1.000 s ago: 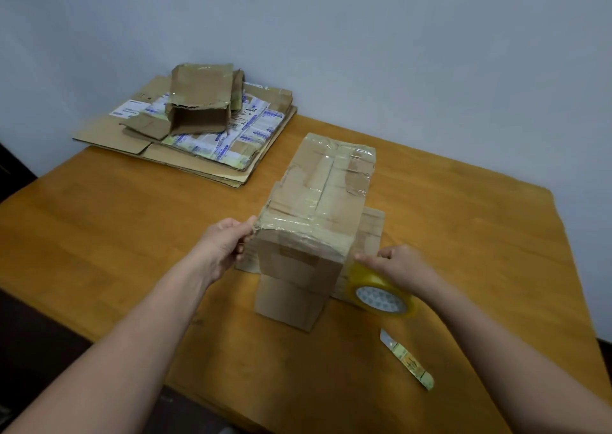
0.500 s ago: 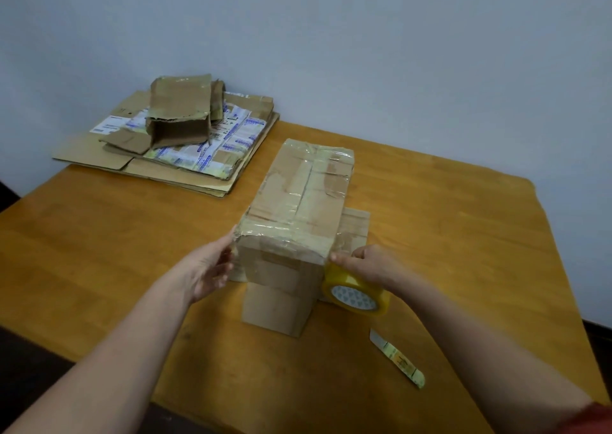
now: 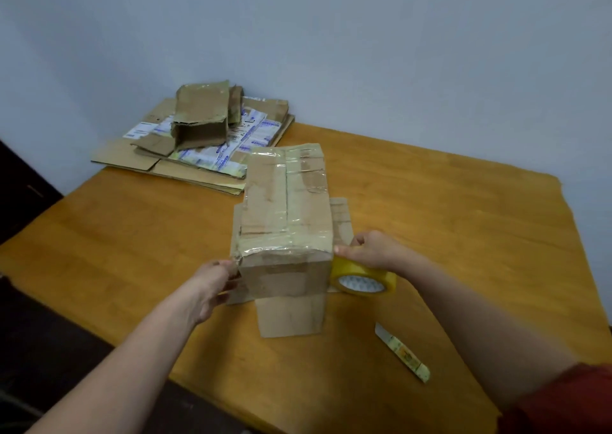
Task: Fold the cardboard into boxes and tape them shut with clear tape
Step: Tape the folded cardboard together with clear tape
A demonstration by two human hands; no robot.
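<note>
A brown cardboard box (image 3: 284, 221) stands in the middle of the wooden table (image 3: 132, 251), its top crossed with clear tape and its bottom flaps splayed out on the wood. My left hand (image 3: 212, 283) touches the box's near left corner, fingers against its side. My right hand (image 3: 374, 249) grips a yellowish roll of clear tape (image 3: 362, 276) pressed to the box's near right corner.
A stack of flattened cardboard (image 3: 198, 165) with printed labels lies at the table's far left, and a small crumpled open box (image 3: 202, 115) sits on it. A utility knife (image 3: 402, 352) lies on the wood at the near right. A wall stands close behind.
The box has turned so its near face points toward me. My right hand and the tape roll stayed at its near right corner, and my left hand slid down to the near left corner.
</note>
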